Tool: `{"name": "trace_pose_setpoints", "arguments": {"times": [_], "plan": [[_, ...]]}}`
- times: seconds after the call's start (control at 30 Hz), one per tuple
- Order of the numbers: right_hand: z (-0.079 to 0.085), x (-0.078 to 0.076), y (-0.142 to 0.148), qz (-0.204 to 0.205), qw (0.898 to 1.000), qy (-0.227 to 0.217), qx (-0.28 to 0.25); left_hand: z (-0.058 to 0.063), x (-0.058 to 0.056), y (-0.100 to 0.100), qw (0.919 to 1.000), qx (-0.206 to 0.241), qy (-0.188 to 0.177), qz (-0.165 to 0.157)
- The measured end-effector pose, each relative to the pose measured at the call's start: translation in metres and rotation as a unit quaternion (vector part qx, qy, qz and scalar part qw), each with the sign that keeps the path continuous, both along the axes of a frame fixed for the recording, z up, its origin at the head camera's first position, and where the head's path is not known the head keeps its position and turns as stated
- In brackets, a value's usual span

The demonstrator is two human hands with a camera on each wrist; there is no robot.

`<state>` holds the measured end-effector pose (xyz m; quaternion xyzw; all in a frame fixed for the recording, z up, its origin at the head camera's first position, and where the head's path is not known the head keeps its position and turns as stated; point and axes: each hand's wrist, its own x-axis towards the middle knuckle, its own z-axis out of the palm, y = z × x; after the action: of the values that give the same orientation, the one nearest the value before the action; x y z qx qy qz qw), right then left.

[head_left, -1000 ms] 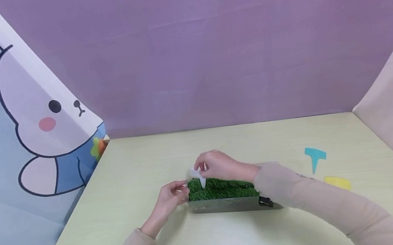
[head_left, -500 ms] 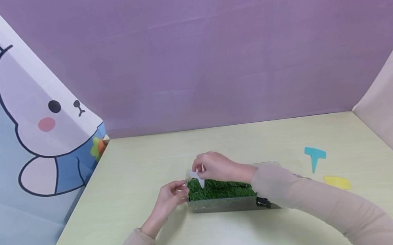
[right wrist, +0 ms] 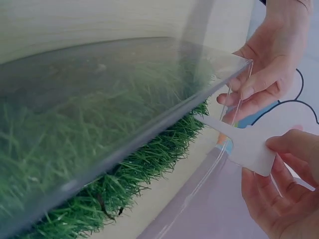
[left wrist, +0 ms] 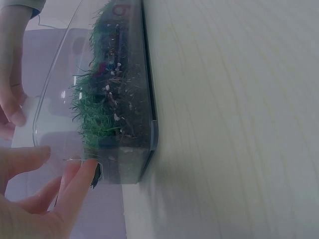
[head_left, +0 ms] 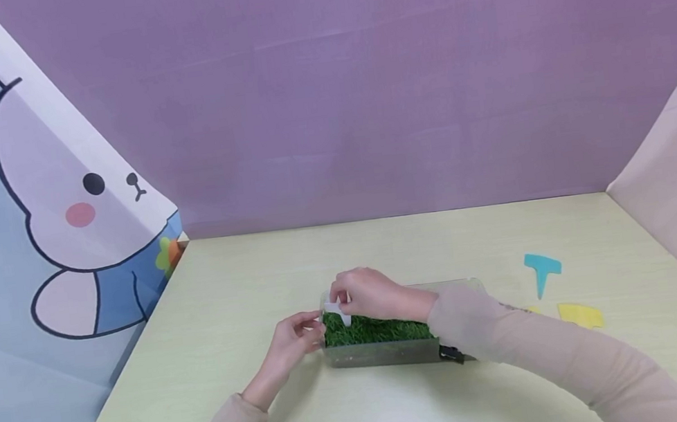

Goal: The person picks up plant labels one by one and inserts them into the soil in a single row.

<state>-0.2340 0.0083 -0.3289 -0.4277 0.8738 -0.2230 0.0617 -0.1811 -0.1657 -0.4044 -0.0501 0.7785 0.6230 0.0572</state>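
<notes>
In the head view, the right hand [head_left: 373, 294], thumb and fingertips pinched on the white tag [right wrist: 249, 149], holds it stem-down at the grass [head_left: 384, 332], at the box's [head_left: 383, 354] ten o'clock; the left hand [head_left: 292, 345], fingers loosely apart, touches its nine o'clock end; the blue tag [head_left: 542, 264] lies between two and three, the yellow tag [head_left: 582, 315] at three.

We count two hands: one left hand [head_left: 288, 347], one right hand [head_left: 374, 295]. We also find one clear box [head_left: 383, 354], one grass bed [head_left: 377, 330], one white tag [right wrist: 249, 144], one turquoise tag [head_left: 542, 264], two yellow patches [head_left: 581, 315] (one tag or two, we cannot tell), two sleeves [head_left: 548, 340], one table [head_left: 245, 270].
</notes>
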Motion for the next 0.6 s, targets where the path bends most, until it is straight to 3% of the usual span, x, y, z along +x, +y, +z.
{"name": "trace_pose_setpoints", "arguments": {"times": [0.6], "plan": [[-0.0078, 0.0007, -0.0081, 0.005, 0.999, 0.028, 0.028, 0.0014, 0.0016, -0.0003, 0.9999, -0.007, 0.009, -0.006]]}}
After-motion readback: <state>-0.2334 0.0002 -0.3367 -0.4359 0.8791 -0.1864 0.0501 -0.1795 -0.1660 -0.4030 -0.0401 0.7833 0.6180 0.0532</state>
